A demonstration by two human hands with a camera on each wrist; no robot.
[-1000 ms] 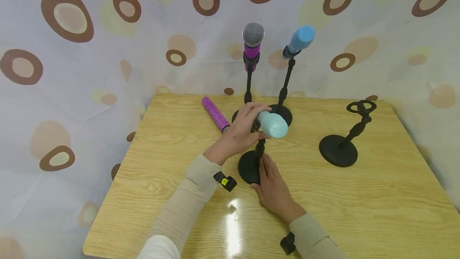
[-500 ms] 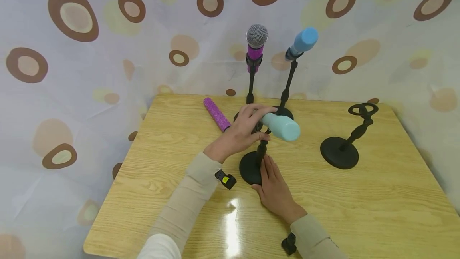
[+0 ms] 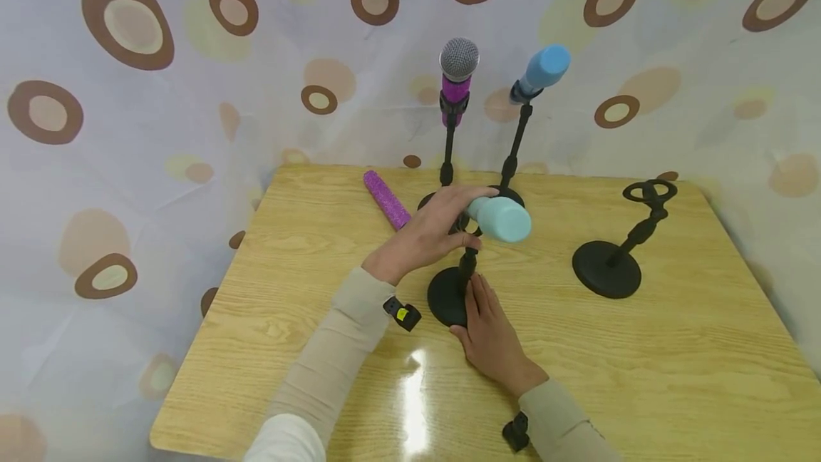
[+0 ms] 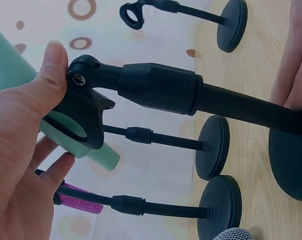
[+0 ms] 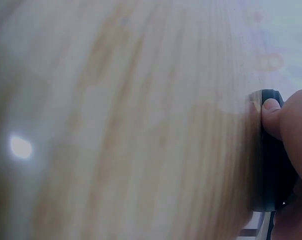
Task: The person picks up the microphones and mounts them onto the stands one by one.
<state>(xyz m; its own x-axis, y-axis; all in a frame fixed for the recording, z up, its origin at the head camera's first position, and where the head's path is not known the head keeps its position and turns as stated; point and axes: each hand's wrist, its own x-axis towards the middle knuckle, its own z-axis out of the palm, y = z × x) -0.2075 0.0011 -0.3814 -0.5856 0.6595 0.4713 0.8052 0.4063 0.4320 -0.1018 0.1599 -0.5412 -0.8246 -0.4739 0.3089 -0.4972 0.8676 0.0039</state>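
Observation:
My left hand [image 3: 423, 234] holds a mint-green microphone [image 3: 507, 219] at the clip of a black desk stand [image 3: 445, 298]. In the left wrist view, the thumb presses by the pivot of the clip [image 4: 97, 122], and the fingers go behind the microphone [image 4: 10, 60]. The microphone slants across the clip. My right hand [image 3: 494, 341] rests on the stand's round base with straight fingers beside the pole. In the right wrist view its thumb [image 5: 272, 120] lies against the edge of the base [image 5: 277, 172].
Behind stand a purple microphone [image 3: 457, 88] and a blue microphone [image 3: 545, 66], each in its stand. A glittery purple microphone [image 3: 386, 198] lies on the table [image 3: 256, 362], partly hidden by my left hand. At right is a stand with a bare clip [image 3: 606, 269].
The mint-green microphone's visible end has shifted right and turned, showing a smooth face where mesh showed before. My left fingers have stretched slightly along it. The right hand stays on the base.

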